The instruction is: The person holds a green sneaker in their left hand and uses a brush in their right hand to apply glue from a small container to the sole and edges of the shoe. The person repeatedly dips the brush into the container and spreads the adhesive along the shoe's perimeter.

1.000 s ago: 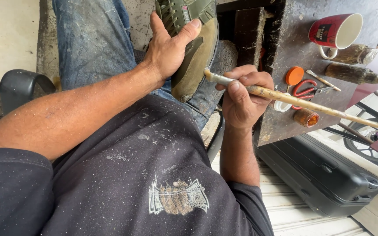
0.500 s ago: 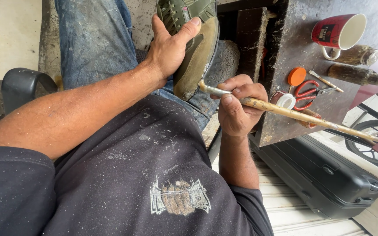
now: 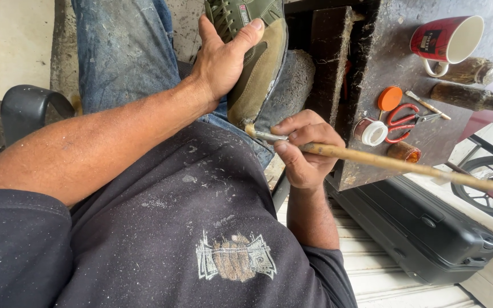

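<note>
We see the right hand (image 3: pixel 306 149) clenched around a long brush (image 3: pixel 372 161), its pale wooden handle running out to the right until the frame edge cuts it off, its small tuft of bristles at the left touching the edge of the sole of an olive-green shoe (image 3: pixel 258 51). The left hand (image 3: pixel 221 57) grasps that shoe from the side, thumb laid along its upper edge; the shoe's toe is cut off at the top. On the dark, stained workbench (image 3: pixel 383 63) to the right stand a red mug (image 3: pixel 446 39) with a white inside and a dark label patch on its side, an orange round lid (image 3: pixel 390 98), a small white-rimmed pot (image 3: pixel 371 132), red-handled scissors (image 3: pixel 401 121) and a small amber jar (image 3: pixel 404 152) lying just above the brush handle. Two brown bottles (image 3: pixel 469 84) lie beside the mug, their ends hard to make out. Below the bench sits a black hard case (image 3: pixel 429 234), partly hidden by it. A wheel (image 3: pixel 483 177) shows only in part at the right.
</note>
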